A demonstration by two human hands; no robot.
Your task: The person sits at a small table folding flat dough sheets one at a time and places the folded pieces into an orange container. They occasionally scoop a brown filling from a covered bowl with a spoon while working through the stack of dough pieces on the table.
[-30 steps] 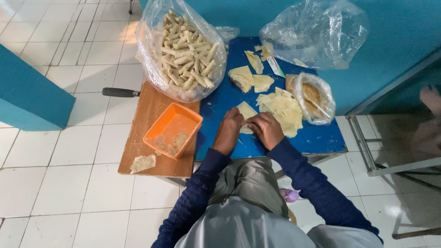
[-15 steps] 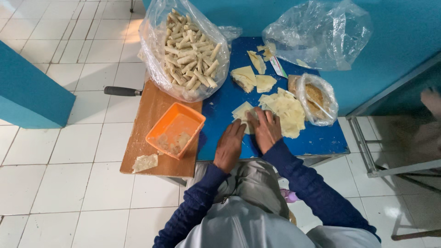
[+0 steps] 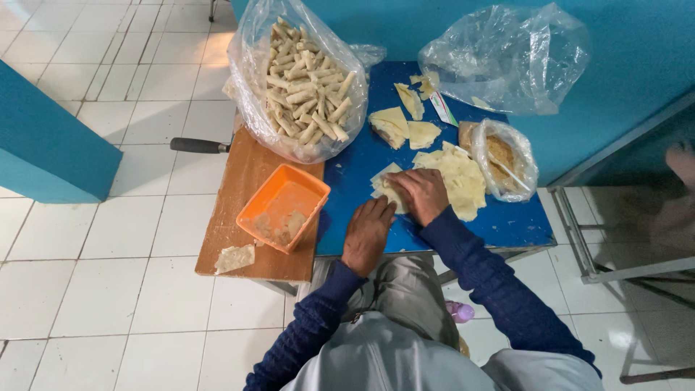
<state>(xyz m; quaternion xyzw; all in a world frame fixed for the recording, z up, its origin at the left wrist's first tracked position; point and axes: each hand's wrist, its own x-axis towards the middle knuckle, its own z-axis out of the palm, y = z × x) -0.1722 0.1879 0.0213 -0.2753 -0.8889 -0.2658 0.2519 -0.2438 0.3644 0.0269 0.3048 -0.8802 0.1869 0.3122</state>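
Observation:
Both my hands rest on a pale pastry wrapper (image 3: 386, 185) lying on the blue table top (image 3: 499, 226). My left hand (image 3: 367, 233) lies flat at the wrapper's near edge, fingers pointing away from me. My right hand (image 3: 423, 192) presses down on the wrapper's right side, fingers bent over it. Just right of my right hand is a heap of loose wrappers (image 3: 460, 177). A small open bag of brownish filling (image 3: 498, 156) stands beyond that heap.
A big clear bag of finished rolls (image 3: 304, 80) stands at the back left. An orange square tub (image 3: 283, 206) sits on a wooden board (image 3: 243, 190), with a black knife handle (image 3: 197, 145) sticking out left. A crumpled plastic bag (image 3: 507, 58) lies at the back right.
My hands have shifted slightly away from me over the wrapper. The left hand has flattened out and the right hand now covers the wrapper's right part.

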